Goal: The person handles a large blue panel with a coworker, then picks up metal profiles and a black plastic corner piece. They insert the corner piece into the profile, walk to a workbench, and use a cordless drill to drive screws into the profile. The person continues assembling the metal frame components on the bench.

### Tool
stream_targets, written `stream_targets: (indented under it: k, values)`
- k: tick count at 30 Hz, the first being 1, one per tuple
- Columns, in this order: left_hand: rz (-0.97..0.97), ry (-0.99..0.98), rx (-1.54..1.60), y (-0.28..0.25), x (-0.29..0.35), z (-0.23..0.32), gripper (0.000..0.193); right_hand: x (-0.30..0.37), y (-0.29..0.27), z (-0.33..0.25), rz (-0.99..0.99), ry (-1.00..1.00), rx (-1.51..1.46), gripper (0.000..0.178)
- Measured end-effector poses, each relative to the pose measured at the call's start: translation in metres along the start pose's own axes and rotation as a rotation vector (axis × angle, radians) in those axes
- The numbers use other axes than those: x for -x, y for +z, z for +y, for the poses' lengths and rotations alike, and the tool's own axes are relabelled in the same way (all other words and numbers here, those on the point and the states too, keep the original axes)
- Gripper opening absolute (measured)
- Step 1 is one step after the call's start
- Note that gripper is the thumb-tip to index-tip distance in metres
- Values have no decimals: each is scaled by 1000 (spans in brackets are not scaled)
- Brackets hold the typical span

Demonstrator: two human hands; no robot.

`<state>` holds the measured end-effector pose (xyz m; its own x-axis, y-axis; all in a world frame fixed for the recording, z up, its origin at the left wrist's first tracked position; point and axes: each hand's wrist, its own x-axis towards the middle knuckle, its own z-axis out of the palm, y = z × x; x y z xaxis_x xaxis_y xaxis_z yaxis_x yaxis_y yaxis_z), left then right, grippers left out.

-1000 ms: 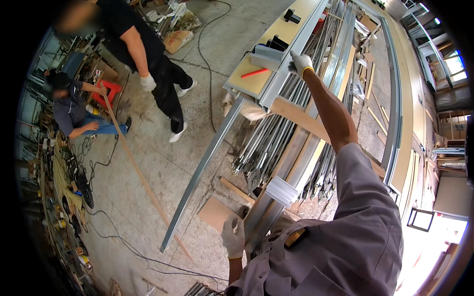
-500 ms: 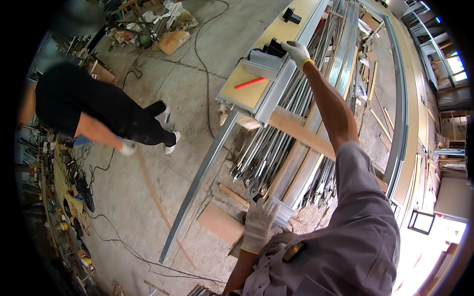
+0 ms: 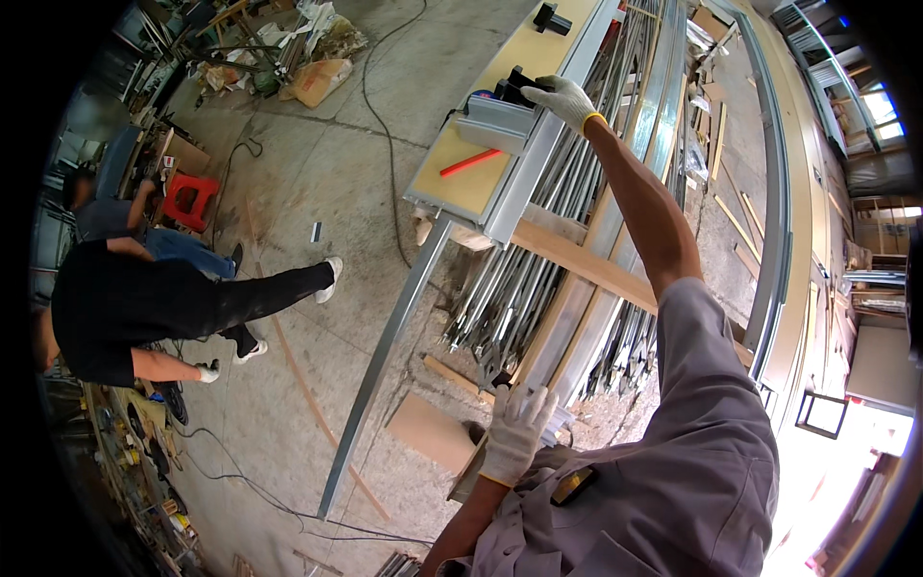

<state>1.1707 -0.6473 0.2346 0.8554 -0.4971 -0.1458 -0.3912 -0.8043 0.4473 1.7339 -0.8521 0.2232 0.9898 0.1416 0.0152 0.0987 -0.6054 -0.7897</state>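
My right hand (image 3: 565, 101), in a white knitted glove, reaches out to the yellow-topped bench. Its fingers are closed at a black blocky part (image 3: 514, 85), whose exact kind I cannot make out. Beside that part lies a short grey metal profile (image 3: 495, 127), with a red stick (image 3: 469, 163) nearer the bench end. My left hand (image 3: 519, 433), gloved too, hangs low before my body, palm down and fingers spread. Close behind its fingers, a short pale profile (image 3: 558, 428) shows in part; the hand covers the rest.
A long grey bar (image 3: 385, 370) slants from the bench end toward the floor. Bundled metal rods (image 3: 510, 298) lie beneath a wooden crosspiece (image 3: 586, 258). Another black part (image 3: 551, 18) sits farther along the bench. Left, a person in black (image 3: 144, 308) walks near another person and a red stool (image 3: 190, 200).
My right hand has moved slightly left onto the black part. My left hand's fingers have spread over the short profile. The person in black has moved, revealing another person and the stool.
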Motion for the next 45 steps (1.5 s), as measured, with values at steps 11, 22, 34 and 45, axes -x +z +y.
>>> stream_targets:
  k: [11, 22, 34, 45]
  values:
    - [33, 81, -23, 4, -19, -14, 49, -56, 4, 44, 372, 38, 5, 68]
    - [68, 37, 55, 17, -14, -19, 53, -91, -1, 46, 502, 28, 181, 66]
    - [75, 37, 97, 18, -16, -24, 50, -115, -18, 49, 505, 19, 142, 63]
    - [67, 10, 81, 41, -18, -32, 42, -144, -15, 55, 574, 9, 302, 69]
